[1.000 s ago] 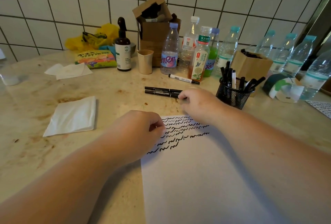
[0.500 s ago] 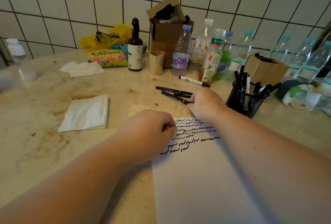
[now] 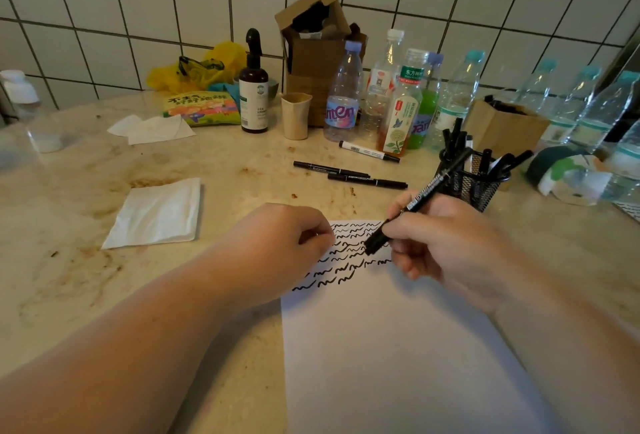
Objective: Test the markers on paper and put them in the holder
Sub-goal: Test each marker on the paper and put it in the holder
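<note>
My right hand (image 3: 446, 243) grips a black marker (image 3: 420, 198) like a pen, its capped end low over the squiggles at the top of the white paper (image 3: 391, 347). My left hand (image 3: 284, 243) rests as a loose fist on the paper's top left corner, holding nothing that I can see. Two black markers (image 3: 349, 173) lie side by side on the counter beyond the paper, and a white marker (image 3: 369, 150) lies farther back. The black mesh holder (image 3: 467, 184) stands to the right, filled with several markers.
Bottles (image 3: 398, 97), a paper cup (image 3: 295, 115), a brown spray bottle (image 3: 254, 87) and a cardboard box (image 3: 313, 49) line the tiled wall. A folded napkin (image 3: 156, 213) lies at left. A small brown box (image 3: 502, 125) and a tape roll (image 3: 561, 173) sit right of the holder.
My right hand has picked one black marker off the counter and brought it back over the paper; two black markers stay behind. My left hand has not moved.
</note>
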A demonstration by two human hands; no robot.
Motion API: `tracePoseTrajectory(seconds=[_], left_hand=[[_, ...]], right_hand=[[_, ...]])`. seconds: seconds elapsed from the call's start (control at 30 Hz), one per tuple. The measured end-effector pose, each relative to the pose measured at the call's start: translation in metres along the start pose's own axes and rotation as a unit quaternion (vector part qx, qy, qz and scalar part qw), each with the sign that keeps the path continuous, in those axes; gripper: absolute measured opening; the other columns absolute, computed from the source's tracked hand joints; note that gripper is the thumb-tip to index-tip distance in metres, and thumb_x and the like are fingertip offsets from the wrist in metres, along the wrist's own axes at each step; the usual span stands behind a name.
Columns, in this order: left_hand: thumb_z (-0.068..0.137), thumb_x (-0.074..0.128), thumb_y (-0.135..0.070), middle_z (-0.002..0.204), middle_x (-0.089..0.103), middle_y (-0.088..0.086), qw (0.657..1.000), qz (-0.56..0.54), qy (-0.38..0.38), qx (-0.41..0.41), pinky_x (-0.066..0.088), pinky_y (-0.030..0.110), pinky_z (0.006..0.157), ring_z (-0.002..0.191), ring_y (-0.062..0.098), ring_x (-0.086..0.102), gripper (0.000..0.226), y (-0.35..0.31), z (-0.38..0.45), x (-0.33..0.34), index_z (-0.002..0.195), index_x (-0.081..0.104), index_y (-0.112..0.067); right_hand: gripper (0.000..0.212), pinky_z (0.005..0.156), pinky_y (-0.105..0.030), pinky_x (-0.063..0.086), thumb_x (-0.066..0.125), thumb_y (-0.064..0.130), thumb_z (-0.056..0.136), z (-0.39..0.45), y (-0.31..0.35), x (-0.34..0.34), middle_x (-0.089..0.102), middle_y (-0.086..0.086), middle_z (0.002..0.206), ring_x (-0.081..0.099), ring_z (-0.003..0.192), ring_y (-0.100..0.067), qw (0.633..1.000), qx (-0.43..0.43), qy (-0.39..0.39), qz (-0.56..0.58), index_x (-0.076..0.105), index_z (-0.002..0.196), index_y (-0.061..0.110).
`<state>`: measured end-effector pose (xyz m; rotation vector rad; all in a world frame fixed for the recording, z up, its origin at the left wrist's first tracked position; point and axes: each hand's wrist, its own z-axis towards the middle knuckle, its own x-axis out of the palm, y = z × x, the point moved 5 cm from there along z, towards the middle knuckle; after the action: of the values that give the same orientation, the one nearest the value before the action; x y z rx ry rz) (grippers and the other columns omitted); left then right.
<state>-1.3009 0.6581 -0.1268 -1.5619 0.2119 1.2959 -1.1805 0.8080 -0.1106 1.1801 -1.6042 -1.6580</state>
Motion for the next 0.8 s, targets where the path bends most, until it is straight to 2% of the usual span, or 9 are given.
tracePoseTrajectory(seconds=[0.07, 0.13, 0.27, 0.4, 0.47, 0.6, 0.67, 0.73, 0.8], left_hand=[[0.094, 0.054, -0.048, 0.080, 0.067, -0.019, 1.000, -0.012, 0.012, 0.019, 0.044, 0.015, 0.057, 0.069, 0.000, 0.060, 0.016, -0.005, -0.001, 0.000, 0.101, 0.068, -0.044], [0.091, 0.055, -0.052, 0.082, 0.066, -0.020, 0.999, -0.014, 0.018, 0.041, 0.041, 0.016, 0.058, 0.075, -0.001, 0.057, 0.017, -0.011, -0.003, 0.000, 0.103, 0.066, -0.048], [0.087, 0.059, -0.052, 0.080, 0.067, -0.018, 0.997, -0.018, 0.023, 0.067, 0.040, 0.014, 0.057, 0.080, -0.004, 0.056, 0.019, -0.018, -0.005, 0.000, 0.101, 0.069, -0.045], [0.092, 0.060, -0.042, 0.068, 0.063, -0.004, 0.994, -0.056, 0.057, 0.070, 0.048, 0.032, 0.059, 0.059, 0.012, 0.055, 0.014, -0.017, -0.004, 0.002, 0.087, 0.069, -0.034], [0.094, 0.060, -0.039, 0.063, 0.056, -0.006, 0.989, -0.083, 0.094, 0.076, 0.044, 0.034, 0.060, 0.057, 0.010, 0.049, 0.016, -0.018, -0.005, 0.002, 0.080, 0.067, -0.034], [0.091, 0.063, -0.040, 0.064, 0.055, -0.009, 0.972, -0.124, 0.175, 0.092, 0.042, 0.034, 0.066, 0.063, 0.008, 0.048, 0.017, -0.022, -0.009, 0.000, 0.077, 0.070, -0.031], [0.082, 0.060, -0.049, 0.064, 0.055, -0.009, 0.962, -0.135, 0.216, 0.101, 0.040, 0.032, 0.069, 0.066, 0.008, 0.049, 0.022, -0.019, -0.014, -0.005, 0.074, 0.070, -0.031], [0.079, 0.059, -0.050, 0.061, 0.053, -0.011, 0.963, -0.160, 0.198, 0.087, 0.036, 0.029, 0.067, 0.063, 0.006, 0.047, 0.025, -0.012, -0.013, -0.014, 0.071, 0.071, -0.030], [0.086, 0.064, -0.047, 0.054, 0.050, -0.012, 0.978, -0.174, 0.106, 0.042, 0.034, 0.028, 0.062, 0.054, 0.003, 0.043, 0.026, -0.005, -0.005, -0.019, 0.071, 0.073, -0.028]], right_hand=[[0.016, 0.048, -0.026, 0.049, 0.060, -0.003, 0.091, -0.002, -0.005, 0.003, 0.066, -0.012, 0.064, 0.058, 0.053, -0.020, 0.998, -0.005, 0.028, 0.052, 0.068, 0.084, 0.009], [0.011, 0.054, -0.027, 0.055, 0.063, 0.007, 0.089, -0.004, -0.006, 0.008, 0.072, -0.021, 0.077, 0.064, 0.060, -0.023, 0.992, -0.009, 0.063, 0.110, 0.074, 0.093, 0.005], [0.040, 0.063, -0.031, 0.059, 0.060, 0.035, 0.082, -0.007, -0.006, 0.015, 0.073, -0.030, 0.091, 0.069, 0.070, -0.028, 0.982, -0.023, 0.106, 0.154, 0.078, 0.098, 0.003], [0.031, 0.057, -0.031, 0.054, 0.065, 0.029, 0.081, -0.005, -0.005, 0.011, 0.072, -0.022, 0.074, 0.065, 0.061, -0.027, 0.988, -0.068, 0.081, 0.115, 0.081, 0.090, 0.003], [0.021, 0.052, -0.030, 0.050, 0.068, 0.018, 0.080, -0.005, -0.003, 0.008, 0.069, -0.021, 0.066, 0.062, 0.054, -0.026, 0.987, -0.096, 0.079, 0.106, 0.081, 0.086, 0.002], [0.031, 0.045, -0.030, 0.046, 0.050, 0.009, 0.078, -0.010, 0.004, 0.009, 0.065, -0.022, 0.058, 0.057, 0.047, -0.030, 0.980, -0.152, 0.094, 0.087, 0.080, 0.078, 0.001], [0.030, 0.037, -0.022, 0.040, 0.049, 0.008, 0.069, -0.009, 0.006, -0.004, 0.061, -0.017, 0.049, 0.054, 0.038, -0.024, 0.978, -0.168, 0.047, 0.113, 0.078, 0.065, 0.005], [0.023, 0.035, -0.019, 0.034, 0.052, 0.012, 0.061, -0.005, 0.005, -0.024, 0.060, -0.012, 0.047, 0.050, 0.035, -0.020, 0.974, -0.164, -0.012, 0.156, 0.074, 0.056, 0.009], [0.024, 0.037, -0.021, 0.032, 0.051, 0.013, 0.070, 0.001, -0.001, -0.029, 0.059, -0.013, 0.049, 0.047, 0.037, -0.020, 0.978, -0.138, -0.026, 0.152, 0.073, 0.059, 0.009]])
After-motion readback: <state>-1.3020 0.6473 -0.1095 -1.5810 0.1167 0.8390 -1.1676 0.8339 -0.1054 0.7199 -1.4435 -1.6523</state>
